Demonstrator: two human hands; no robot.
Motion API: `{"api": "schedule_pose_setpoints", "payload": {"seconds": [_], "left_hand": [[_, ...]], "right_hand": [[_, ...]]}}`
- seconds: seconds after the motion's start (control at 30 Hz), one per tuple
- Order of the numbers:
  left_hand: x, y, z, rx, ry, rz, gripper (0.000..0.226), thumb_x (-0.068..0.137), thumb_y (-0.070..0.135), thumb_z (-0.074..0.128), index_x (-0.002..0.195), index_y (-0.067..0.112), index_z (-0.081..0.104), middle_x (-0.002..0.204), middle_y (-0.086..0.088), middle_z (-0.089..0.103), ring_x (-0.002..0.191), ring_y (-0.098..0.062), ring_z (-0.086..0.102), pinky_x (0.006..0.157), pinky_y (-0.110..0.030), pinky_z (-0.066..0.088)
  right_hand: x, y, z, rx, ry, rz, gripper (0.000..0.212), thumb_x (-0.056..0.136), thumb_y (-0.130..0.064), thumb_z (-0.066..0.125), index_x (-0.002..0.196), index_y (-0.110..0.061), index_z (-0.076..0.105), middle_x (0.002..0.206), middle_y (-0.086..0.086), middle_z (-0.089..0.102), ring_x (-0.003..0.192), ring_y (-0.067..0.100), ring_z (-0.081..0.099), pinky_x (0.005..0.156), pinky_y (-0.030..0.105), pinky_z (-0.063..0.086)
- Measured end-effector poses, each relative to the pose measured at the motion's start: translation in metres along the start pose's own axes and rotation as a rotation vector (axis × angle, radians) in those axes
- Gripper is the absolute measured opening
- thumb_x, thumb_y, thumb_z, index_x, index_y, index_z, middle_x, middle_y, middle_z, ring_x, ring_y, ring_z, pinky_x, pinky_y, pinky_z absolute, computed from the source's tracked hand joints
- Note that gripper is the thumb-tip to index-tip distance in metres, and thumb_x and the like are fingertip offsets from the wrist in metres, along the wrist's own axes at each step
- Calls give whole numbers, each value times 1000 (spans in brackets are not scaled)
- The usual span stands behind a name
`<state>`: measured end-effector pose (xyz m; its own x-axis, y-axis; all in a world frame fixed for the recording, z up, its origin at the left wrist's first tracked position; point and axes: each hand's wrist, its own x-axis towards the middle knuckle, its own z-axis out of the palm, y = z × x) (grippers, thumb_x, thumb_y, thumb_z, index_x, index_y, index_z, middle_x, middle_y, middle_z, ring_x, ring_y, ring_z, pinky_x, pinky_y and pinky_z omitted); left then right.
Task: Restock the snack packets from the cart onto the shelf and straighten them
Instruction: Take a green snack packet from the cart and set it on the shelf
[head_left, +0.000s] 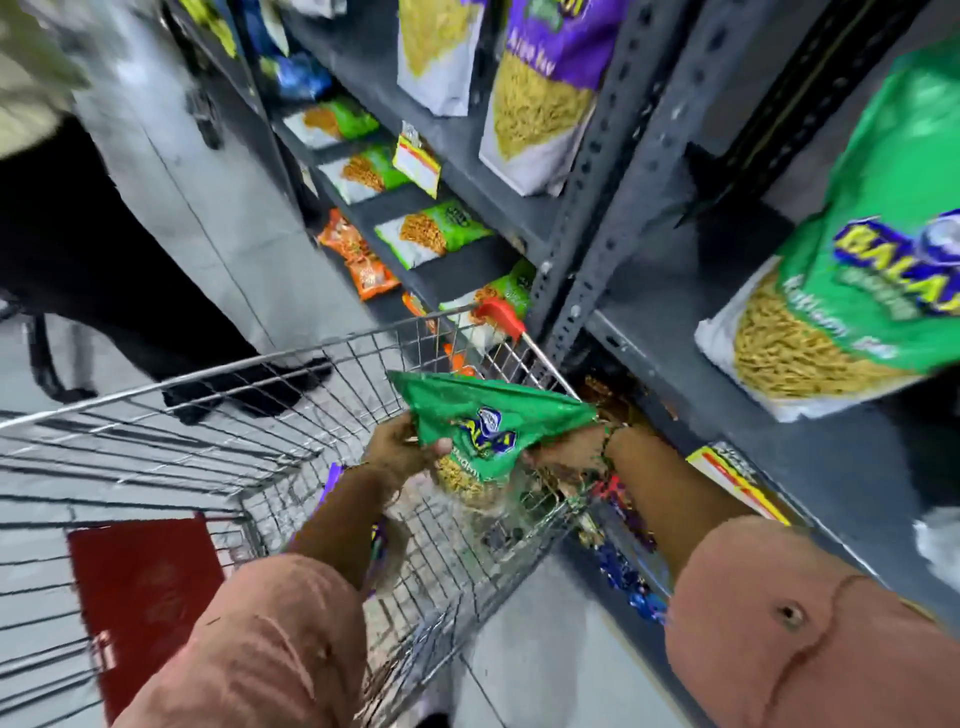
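A green snack packet (483, 421) with a blue and yellow logo hangs above the wire cart (270, 415), held by both hands. My left hand (400, 441) grips its left edge and my right hand (563, 451) grips its right side. The dark grey shelf (691, 332) stands to the right of the cart. On it, at the far right, leans a large green packet (852, 270) of the same brand. Purple and white packets (540, 88) stand on the shelf bay further back. The held packet's lower part is blurred.
Another person (104, 234) in dark trousers stands left of the cart in the aisle. A red flap (145, 587) lies in the cart's near end. Green packets (434, 231) and orange packets (358, 260) fill the lower shelves. Yellow price tags (737, 480) hang on shelf edges.
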<state>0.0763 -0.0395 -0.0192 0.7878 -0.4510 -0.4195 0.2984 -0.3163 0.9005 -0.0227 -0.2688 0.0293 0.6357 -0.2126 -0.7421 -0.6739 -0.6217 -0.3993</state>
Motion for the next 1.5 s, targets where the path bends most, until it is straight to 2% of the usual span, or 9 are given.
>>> {"api": "schedule_pose_setpoints", "payload": {"seconds": [0.13,0.47,0.53,0.63,0.8,0.87,1.03,1.33,1.5], "left_hand": [[-34,56,6,-30,23,70,36,77,-3,69,111,1,60,107,-16,66,84,-19,62,80,-34,55],[-168,194,41,-82,122,350,22,80,5,69,97,-4,58,35,11,56,33,-8,44,38,-20,47],[-207,221,55,-90,128,420,21,79,13,71,73,13,50,34,9,48,28,-3,40,34,-18,43],[-261,260,79,-114,158,517,39,81,20,69,63,25,36,57,-4,41,34,-6,41,33,-15,42],[-345,337,121,-155,145,755,30,84,26,66,107,8,58,62,-5,46,60,-16,45,64,-34,46],[-371,371,144,-95,127,894,25,83,29,66,80,5,61,58,-5,52,59,-14,45,64,-32,43],[-414,432,228,-103,-149,1039,13,83,23,66,74,16,59,52,12,60,49,1,48,50,-18,38],[-462,429,433,-98,-733,1003,66,62,8,81,120,6,48,119,-14,61,107,-24,59,95,-37,50],[-490,405,529,-124,-893,1007,53,68,6,78,112,16,51,102,6,64,88,4,60,69,-7,51]], "right_hand": [[-54,-22,-21,-78,65,-210,47,95,-45,46,135,-22,50,144,5,48,128,18,46,100,21,31],[-227,-14,-36,139,473,-552,80,77,-39,74,144,-23,33,141,-5,48,126,16,47,103,25,42],[-272,-12,-37,344,615,-652,76,71,-37,80,137,-27,43,127,-18,53,115,5,50,87,8,45],[-337,-7,-50,462,746,-752,61,68,-38,82,123,-26,57,122,-5,65,113,18,60,96,31,51],[-453,4,-91,472,981,-870,69,67,-43,81,127,-20,55,127,4,64,119,22,58,104,39,46],[-496,16,-108,525,1047,-893,74,69,-41,80,132,-16,51,132,7,60,121,23,57,106,42,45],[-590,77,-139,571,1273,-901,40,73,-33,79,106,-25,57,91,-16,67,73,-17,62,61,0,46],[-685,237,-134,628,1595,-520,91,74,-52,70,147,-17,28,154,7,34,140,23,35,115,43,27],[-719,318,-117,653,1709,-371,77,79,-48,67,142,-18,35,142,1,49,130,20,46,114,40,32]]}}
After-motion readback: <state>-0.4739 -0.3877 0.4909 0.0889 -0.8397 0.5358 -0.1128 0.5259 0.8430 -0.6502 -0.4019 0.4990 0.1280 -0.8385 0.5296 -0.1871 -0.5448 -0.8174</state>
